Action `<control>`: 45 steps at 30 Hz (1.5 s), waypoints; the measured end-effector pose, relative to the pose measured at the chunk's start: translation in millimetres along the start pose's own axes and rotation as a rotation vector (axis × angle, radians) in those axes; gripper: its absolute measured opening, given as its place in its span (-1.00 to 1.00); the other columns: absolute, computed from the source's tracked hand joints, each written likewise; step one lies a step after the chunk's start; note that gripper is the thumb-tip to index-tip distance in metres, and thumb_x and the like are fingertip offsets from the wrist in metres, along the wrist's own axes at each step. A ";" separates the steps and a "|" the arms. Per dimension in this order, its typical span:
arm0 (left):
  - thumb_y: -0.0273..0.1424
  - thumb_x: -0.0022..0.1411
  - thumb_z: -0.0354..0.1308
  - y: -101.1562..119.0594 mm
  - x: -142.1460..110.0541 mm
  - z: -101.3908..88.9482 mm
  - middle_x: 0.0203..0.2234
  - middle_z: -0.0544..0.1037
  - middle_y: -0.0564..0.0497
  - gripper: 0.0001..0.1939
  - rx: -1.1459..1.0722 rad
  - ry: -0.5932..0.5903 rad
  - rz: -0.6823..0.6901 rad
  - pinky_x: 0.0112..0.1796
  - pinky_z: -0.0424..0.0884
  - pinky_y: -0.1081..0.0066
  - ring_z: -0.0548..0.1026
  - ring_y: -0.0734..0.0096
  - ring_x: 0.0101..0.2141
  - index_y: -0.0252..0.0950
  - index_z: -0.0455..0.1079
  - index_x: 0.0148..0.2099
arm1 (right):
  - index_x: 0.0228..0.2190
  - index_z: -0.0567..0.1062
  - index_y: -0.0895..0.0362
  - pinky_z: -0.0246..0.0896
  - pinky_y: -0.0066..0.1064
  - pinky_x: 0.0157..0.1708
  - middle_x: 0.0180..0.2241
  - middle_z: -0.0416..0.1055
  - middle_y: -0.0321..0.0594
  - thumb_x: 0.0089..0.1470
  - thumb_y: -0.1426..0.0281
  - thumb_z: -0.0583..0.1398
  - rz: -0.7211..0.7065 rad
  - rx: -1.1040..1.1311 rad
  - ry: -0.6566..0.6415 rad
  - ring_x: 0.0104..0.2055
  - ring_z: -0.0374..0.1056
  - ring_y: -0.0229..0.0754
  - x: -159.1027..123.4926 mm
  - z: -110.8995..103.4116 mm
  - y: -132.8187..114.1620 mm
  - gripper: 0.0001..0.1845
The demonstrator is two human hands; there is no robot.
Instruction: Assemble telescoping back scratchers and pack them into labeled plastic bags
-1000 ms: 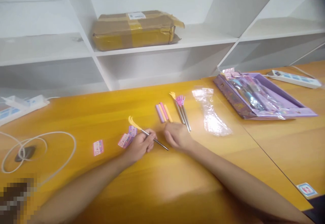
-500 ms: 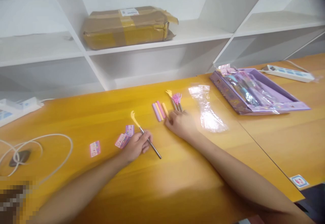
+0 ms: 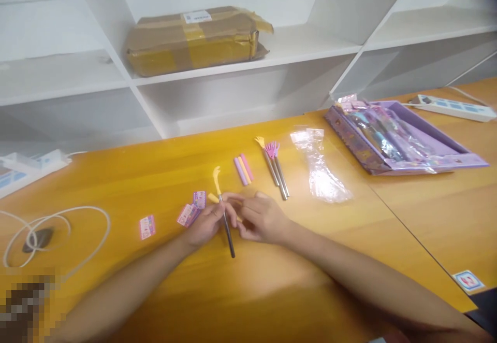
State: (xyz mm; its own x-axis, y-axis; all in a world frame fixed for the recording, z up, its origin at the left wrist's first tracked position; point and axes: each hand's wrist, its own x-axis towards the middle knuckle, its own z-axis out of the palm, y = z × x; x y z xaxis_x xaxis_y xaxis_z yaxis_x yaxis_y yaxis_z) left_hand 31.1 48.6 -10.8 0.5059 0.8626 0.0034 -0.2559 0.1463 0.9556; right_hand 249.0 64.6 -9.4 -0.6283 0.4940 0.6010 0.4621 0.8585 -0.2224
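Note:
My left hand (image 3: 205,225) is closed around a back scratcher (image 3: 229,239) with a yellow hand-shaped head and a dark metal rod, its head pointing away from me. Close against it, my right hand (image 3: 266,218) has its fingers curled on a yellow tube (image 3: 213,198) that passes behind the rod; most of the tube is hidden by fingers. Farther off lie a purple, a yellow and a pink tube (image 3: 243,169) side by side. Beside them rest other back scratchers (image 3: 280,172) with yellow and pink-purple heads. Small printed cards (image 3: 188,214) lie by my left hand.
A clear plastic bag (image 3: 324,174) lies right of the scratchers. Behind it sits a purple display box (image 3: 435,141) of packaged items. Power strips (image 3: 452,107) stand at both sides, and a white cable (image 3: 93,208) loops at left. A taped carton (image 3: 194,42) occupies the shelf.
My right hand has picked up the yellow tube beside the other tubes and brought it left and nearer to my left hand. The held back scratcher has turned more upright in view.

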 end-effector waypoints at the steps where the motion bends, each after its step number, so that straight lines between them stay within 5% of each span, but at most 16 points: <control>1: 0.10 0.51 0.01 -0.3 0.7 -0.3 -0.33 0.44 -0.09 -0.37 -0.014 0.015 0.017 -0.13 0.37 0.27 0.43 0.25 -0.25 -0.30 0.41 -0.41 | -0.39 0.43 0.09 -0.05 -0.28 -0.31 -0.47 0.41 -0.27 0.30 0.34 0.12 -0.038 0.048 -0.002 -0.44 0.22 -0.22 -0.1 2.4 -0.6 -0.79; 4: 0.09 0.53 -0.01 1.5 0.0 -1.7 -0.46 0.34 0.03 -0.38 -0.023 -0.025 -0.001 -0.29 0.30 0.36 0.34 0.41 -0.44 -0.27 0.25 -0.43 | -0.41 0.37 0.10 -0.02 -0.29 -0.32 -0.48 0.37 -0.27 0.43 0.32 0.03 0.031 0.238 -0.007 -0.45 0.18 -0.23 -0.4 3.3 5.1 -0.66; 7: 0.12 0.55 -0.10 7.4 -4.7 -2.6 -0.58 0.23 0.13 -0.38 0.104 -0.221 -0.187 -0.45 0.14 0.40 0.19 0.49 -0.58 -0.25 0.20 -0.41 | -0.40 0.38 0.11 0.08 -0.34 -0.32 -0.45 0.37 -0.26 0.52 0.14 -0.02 0.257 0.591 -0.043 -0.41 0.24 -0.24 -1.3 -0.4 10.5 -0.52; 11: 0.18 0.51 -0.09 17.5 -7.4 -0.9 -0.61 0.20 0.13 -0.33 0.330 -0.388 -0.220 -0.47 0.06 0.39 0.12 0.49 -0.56 -0.25 0.18 -0.46 | -0.36 0.38 0.11 0.09 -0.41 -0.40 -0.44 0.33 -0.30 0.37 -0.10 0.17 0.484 1.056 -0.138 -0.43 0.19 -0.26 0.7 -5.0 1.0 -0.46; 14: 0.16 0.53 -0.13 23.8 -6.6 2.1 -0.58 0.18 0.14 -0.34 0.380 -0.376 -0.267 -0.46 0.05 0.40 0.11 0.48 -0.54 -0.26 0.23 -0.42 | -0.38 0.38 0.11 0.13 -0.40 -0.37 -0.45 0.30 -0.30 0.32 -0.09 0.23 0.640 1.186 -0.139 -0.41 0.18 -0.26 4.6 -9.0 -9.8 -0.47; 19: 0.13 0.55 -0.16 22.5 -11.4 5.0 -0.33 0.35 0.05 -0.43 0.407 -0.252 -0.194 -0.34 0.23 0.41 0.22 0.43 -0.42 -0.22 0.43 -0.05 | -0.51 0.21 0.07 -0.13 -0.44 -0.53 -0.59 -0.05 -0.44 0.30 0.06 0.26 0.902 1.365 0.177 -0.55 -0.13 -0.32 -6.9 -19.6 -4.3 -0.49; 23: -0.02 0.59 -0.02 9.2 -13.9 3.1 -0.05 0.42 0.00 -0.62 0.193 -0.218 -0.219 -0.43 0.16 0.47 0.14 0.55 -0.47 -0.02 0.15 0.29 | -0.51 0.14 0.08 -0.30 -0.43 -0.58 -0.58 -0.13 -0.46 0.34 0.09 0.21 0.992 1.398 0.439 -0.58 -0.27 -0.34 -30.6 -34.6 9.5 -0.47; 26: -0.07 0.59 0.01 3.0 -11.6 0.9 -0.18 0.44 0.03 -0.62 0.085 -0.210 -0.254 -0.50 0.06 0.49 0.07 0.60 -0.53 -0.06 0.14 0.31 | -0.46 0.23 0.07 -0.27 -0.43 -0.58 -0.58 -0.03 -0.45 0.36 0.08 0.22 0.997 1.390 0.575 -0.60 -0.22 -0.35 -41.1 -44.3 15.3 -0.53; 31: -0.08 0.56 0.08 7.4 -8.6 -0.8 -0.30 0.41 0.06 -0.57 0.097 -0.163 -0.350 -0.52 0.01 0.47 0.05 0.65 -0.56 -0.18 0.37 0.30 | -0.47 0.26 0.07 -0.21 -0.43 -0.57 -0.63 0.10 -0.40 0.34 0.05 0.25 0.979 1.308 0.607 -0.60 -0.07 -0.33 -40.7 -43.9 26.1 -0.51; 45: -0.06 0.51 0.15 11.7 -12.0 -2.6 -0.35 0.51 0.03 -0.47 0.313 -0.155 -0.370 -0.51 0.13 0.51 0.22 0.59 -0.51 -0.23 0.46 0.34 | -0.46 0.39 0.09 -0.25 -0.43 -0.60 -0.70 0.10 -0.42 0.38 -0.05 0.18 1.112 1.167 0.572 -0.65 -0.12 -0.35 -40.6 -44.6 23.2 -0.46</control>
State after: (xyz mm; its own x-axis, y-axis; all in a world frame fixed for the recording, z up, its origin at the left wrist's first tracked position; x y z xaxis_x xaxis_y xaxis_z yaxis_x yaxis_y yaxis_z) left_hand 20.0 41.3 -0.4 0.6384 0.6947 -0.3314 0.2110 0.2561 0.9433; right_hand 313.2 58.3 -4.8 0.0628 0.9930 -0.1000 -0.3419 -0.0727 -0.9369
